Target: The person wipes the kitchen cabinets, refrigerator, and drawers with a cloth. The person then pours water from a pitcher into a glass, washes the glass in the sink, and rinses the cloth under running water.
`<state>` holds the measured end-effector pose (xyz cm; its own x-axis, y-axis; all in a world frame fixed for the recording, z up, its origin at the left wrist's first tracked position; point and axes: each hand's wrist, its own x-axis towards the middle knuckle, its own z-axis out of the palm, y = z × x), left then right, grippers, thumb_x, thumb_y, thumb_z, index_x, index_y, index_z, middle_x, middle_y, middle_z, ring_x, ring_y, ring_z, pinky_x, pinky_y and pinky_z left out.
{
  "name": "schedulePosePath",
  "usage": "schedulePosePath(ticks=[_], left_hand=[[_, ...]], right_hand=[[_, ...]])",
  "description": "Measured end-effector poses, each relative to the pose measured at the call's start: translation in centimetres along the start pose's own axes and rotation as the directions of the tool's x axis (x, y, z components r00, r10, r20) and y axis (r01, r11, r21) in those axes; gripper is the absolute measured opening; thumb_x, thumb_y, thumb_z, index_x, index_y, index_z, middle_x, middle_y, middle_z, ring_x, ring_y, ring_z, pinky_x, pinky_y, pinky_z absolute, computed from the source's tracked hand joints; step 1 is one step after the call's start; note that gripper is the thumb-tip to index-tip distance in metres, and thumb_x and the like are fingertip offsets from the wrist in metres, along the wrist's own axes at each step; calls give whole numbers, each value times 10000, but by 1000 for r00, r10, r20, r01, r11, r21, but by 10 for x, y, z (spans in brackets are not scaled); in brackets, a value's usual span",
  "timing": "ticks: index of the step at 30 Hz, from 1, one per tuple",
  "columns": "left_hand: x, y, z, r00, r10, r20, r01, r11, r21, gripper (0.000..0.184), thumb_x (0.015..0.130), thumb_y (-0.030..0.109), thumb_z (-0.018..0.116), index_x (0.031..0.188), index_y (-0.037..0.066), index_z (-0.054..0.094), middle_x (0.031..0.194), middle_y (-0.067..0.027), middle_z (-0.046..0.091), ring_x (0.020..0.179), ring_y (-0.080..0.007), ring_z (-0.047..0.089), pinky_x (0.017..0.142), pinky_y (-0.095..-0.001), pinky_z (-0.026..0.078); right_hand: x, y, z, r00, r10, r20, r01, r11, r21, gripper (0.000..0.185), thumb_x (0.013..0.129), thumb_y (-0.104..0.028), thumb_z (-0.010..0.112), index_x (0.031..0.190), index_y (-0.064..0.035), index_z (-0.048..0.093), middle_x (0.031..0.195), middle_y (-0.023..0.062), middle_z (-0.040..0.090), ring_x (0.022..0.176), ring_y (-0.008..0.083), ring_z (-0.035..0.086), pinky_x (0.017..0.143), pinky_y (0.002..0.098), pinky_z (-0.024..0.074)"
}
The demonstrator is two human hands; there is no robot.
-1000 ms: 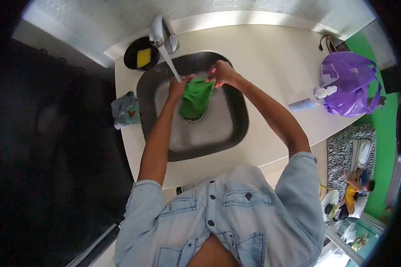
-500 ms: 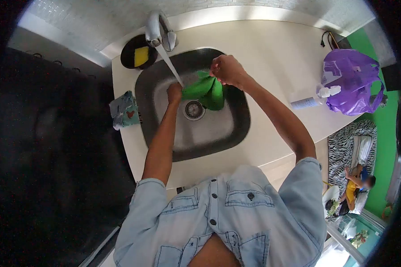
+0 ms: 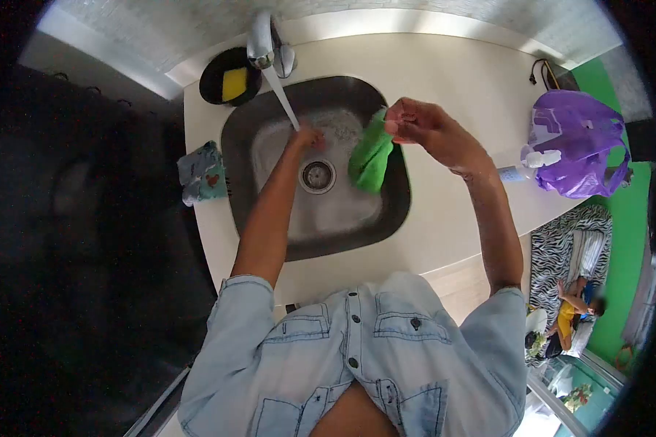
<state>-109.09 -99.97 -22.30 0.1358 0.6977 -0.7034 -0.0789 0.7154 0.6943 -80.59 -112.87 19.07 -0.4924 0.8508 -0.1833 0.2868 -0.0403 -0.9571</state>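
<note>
A wet green cloth (image 3: pixel 372 154) hangs from my right hand (image 3: pixel 430 131), which pinches it at the top over the right side of the sink. My left hand (image 3: pixel 310 138) is inside the sink (image 3: pixel 328 229), at the end of the running water, apart from the cloth. Its fingers look loosely spread and slightly blurred, with nothing seen in them. Water pours from the chrome faucet (image 3: pixel 261 51) down toward this hand. Below it, the round drain (image 3: pixel 318 176) is visible in the sink floor.
A black bowl (image 3: pixel 211 84) with a yellow sponge (image 3: pixel 234 84) stands left of the faucet. A folded cloth (image 3: pixel 202 175) lies on the counter's left edge. At right are a spray bottle (image 3: pixel 514 172) and a purple plastic bag (image 3: pixel 579 142). A person (image 3: pixel 576 309) sits farther off.
My right hand has moved right and raised the green cloth away from the water. The left hand has let go of the cloth and its fingers have loosened.
</note>
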Motion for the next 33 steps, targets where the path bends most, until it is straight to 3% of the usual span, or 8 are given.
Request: schedulePosePath(ticks=[3, 9, 12, 15, 18, 21, 27, 33], left_hand=[[-79, 48, 38, 971, 212, -109, -60, 660, 749, 530, 760, 525, 559, 852, 7, 623, 856, -143, 633, 687, -216, 619, 638, -340, 494], [-185, 55, 57, 950, 140, 280, -220, 935, 278, 803, 745, 680, 427, 1236, 45, 417, 1289, -87, 413, 1156, -166, 404, 968, -329, 305], [-225, 61, 62, 697, 310, 647, -155, 946, -286, 682, 762, 559, 535, 1200, 42, 454, 1225, -68, 471, 1064, -145, 472, 911, -301, 357], [-236, 48, 69, 795, 494, 353, -547, 835, 62, 535, 754, 371, 628, 1158, 45, 499, 1114, -46, 539, 974, -122, 503, 842, -282, 391], [-226, 29, 47, 952, 306, 12, -292, 895, 337, 433, 708, 252, 675, 1071, 42, 566, 946, -34, 599, 859, -114, 534, 755, -270, 420], [-205, -2, 24, 934, 259, -246, -201, 950, 239, 376, 698, 275, 679, 979, 36, 609, 814, -27, 611, 771, -134, 553, 709, -274, 432], [-208, 2, 15, 939, 206, -275, -235, 969, -77, 464, 681, 313, 695, 1016, 14, 578, 918, -79, 593, 813, -180, 550, 717, -308, 438], [-198, 69, 32, 804, 594, -44, -539, 757, 369, 450, 717, 271, 681, 1064, 23, 541, 1038, -74, 557, 899, -179, 533, 776, -297, 435]], right_hand=[[7, 25, 4, 990, 139, 8, -138, 971, 195, 194, 844, -288, 570, 892, -102, 542, 811, -50, 527, 784, 63, 520, 703, 219, 446], [43, 83, 38, 999, 15, 29, -24, 944, 329, 182, 814, -253, 611, 880, -89, 563, 830, -22, 548, 788, 83, 506, 669, 251, 426], [79, 121, 69, 991, -49, -122, 55, 997, 48, 128, 745, -155, 640, 767, -30, 623, 747, 51, 615, 697, 107, 559, 620, 269, 449], [119, 141, 99, 990, -34, -139, 19, 994, -111, 133, 702, -123, 648, 705, 8, 633, 709, 116, 634, 676, 161, 607, 623, 306, 472], [160, 137, 132, 983, 81, -164, -108, 980, -167, 189, 659, -142, 683, 712, 31, 627, 721, 165, 632, 704, 234, 631, 665, 351, 489], [188, 147, 162, 955, 76, -288, -128, 978, -168, 288, 619, -168, 722, 780, 41, 608, 761, 189, 621, 761, 280, 631, 708, 374, 496], [204, 104, 147, 962, 7, -271, -127, 896, -426, 330, 652, -200, 686, 882, 10, 575, 839, 180, 605, 845, 315, 610, 708, 390, 501], [214, 85, 136, 980, -186, 72, 181, 678, -713, 280, 676, -246, 627, 820, -8, 595, 772, 146, 611, 757, 285, 611, 639, 367, 503]])
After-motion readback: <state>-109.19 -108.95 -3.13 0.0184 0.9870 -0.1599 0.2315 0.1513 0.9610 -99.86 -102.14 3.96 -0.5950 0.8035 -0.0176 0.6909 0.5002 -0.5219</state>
